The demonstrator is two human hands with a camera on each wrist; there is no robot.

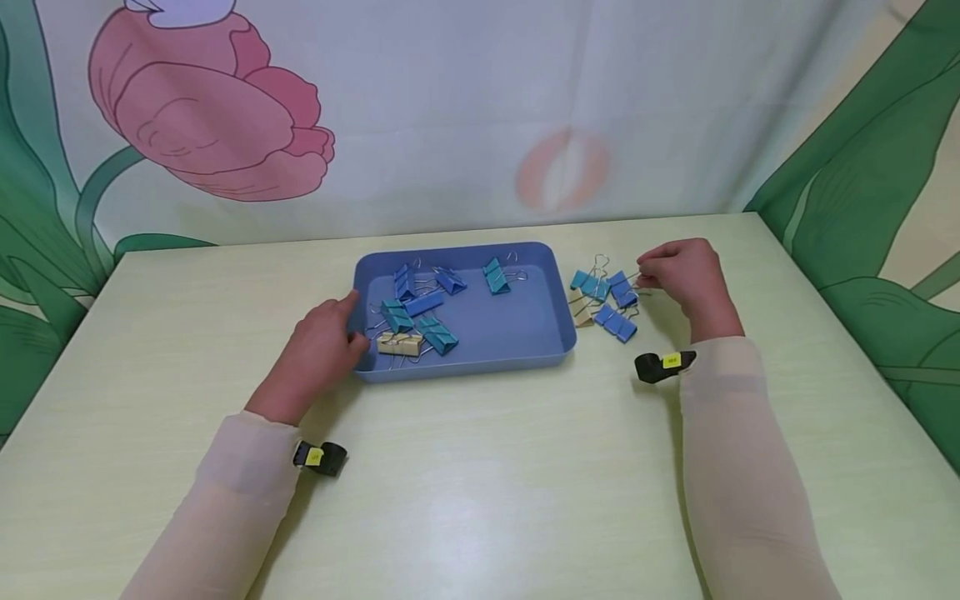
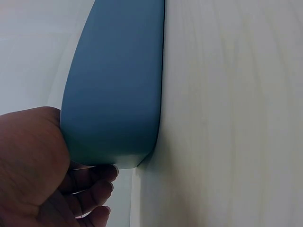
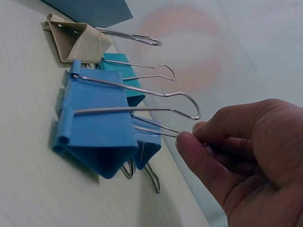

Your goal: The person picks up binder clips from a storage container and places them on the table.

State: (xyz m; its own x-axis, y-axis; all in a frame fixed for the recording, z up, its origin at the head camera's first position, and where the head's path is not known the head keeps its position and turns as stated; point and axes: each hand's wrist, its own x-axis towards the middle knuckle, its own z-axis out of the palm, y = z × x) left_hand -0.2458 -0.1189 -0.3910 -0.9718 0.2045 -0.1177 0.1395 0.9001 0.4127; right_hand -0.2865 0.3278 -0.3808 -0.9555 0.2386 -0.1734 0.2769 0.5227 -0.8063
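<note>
My left hand (image 1: 318,348) grips the left end of a shallow blue tray (image 1: 517,329), its thumb at the rim and fingers against the outer end wall. In the left wrist view, the tray's side (image 2: 113,90) hides part of that hand. Off the tray's right end, my right hand (image 1: 686,273) pinches the wire handle of a small blue binder clip (image 3: 149,144) between thumb and forefinger. That clip sits among others: a larger blue binder clip (image 3: 102,120), a teal binder clip (image 1: 591,285) and a cream binder clip (image 3: 78,40).
Several blue and teal clips and a cream binder clip (image 1: 400,344) lie grouped in the tray's left half. Another teal binder clip (image 1: 496,276) lies farther right in it. The pale wooden table (image 1: 480,483) meets a printed curtain (image 1: 442,125) at its back edge.
</note>
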